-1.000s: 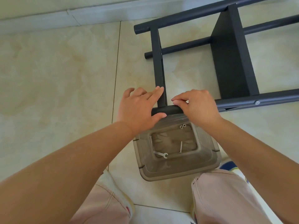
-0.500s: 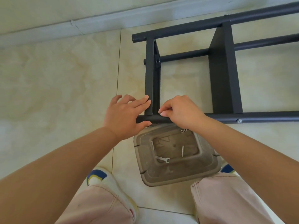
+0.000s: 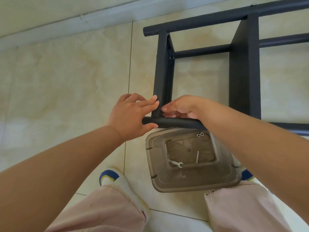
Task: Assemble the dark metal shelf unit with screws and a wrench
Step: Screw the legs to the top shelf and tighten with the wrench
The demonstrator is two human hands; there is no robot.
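— Both hands are at the near joint. Left hand (image 3: 132, 114) clasps the end of the near tube (image 3: 173, 122): thumb under it, straight fingers laid against the foot of the end panel (image 3: 163, 76). Right hand (image 3: 182, 107) has its fingers curled in at the panel's inner side; something small and bright shows under them, but I can't tell whether it's a screw or whether I'm pinching it.

— How far along are you?

— I'd judge past halfway. Shelf (image 3: 244, 67) lies on its side on the floor (image 3: 66, 72), up by the skirting at the far edge. Far tube (image 3: 200, 22) already carries a screw head near the top edge of view, and both panels stand between the tubes. This corner seems still to need fastening.

— What's left in the tub?

— Two long screws (image 3: 197, 156), two washers or nuts (image 3: 200, 134), and the wrench (image 3: 175, 163), untouched, all in the tub (image 3: 192, 185) on the floor just below the near tube, between my knees.

— Materials?

— Tubes are round, panels flat sheet folded at the edges, all matte dark grey with a fine grain. Tub is smoky clear plastic, rounded corners. Hardware is bright steel; tiles are glossy cream marble-look.
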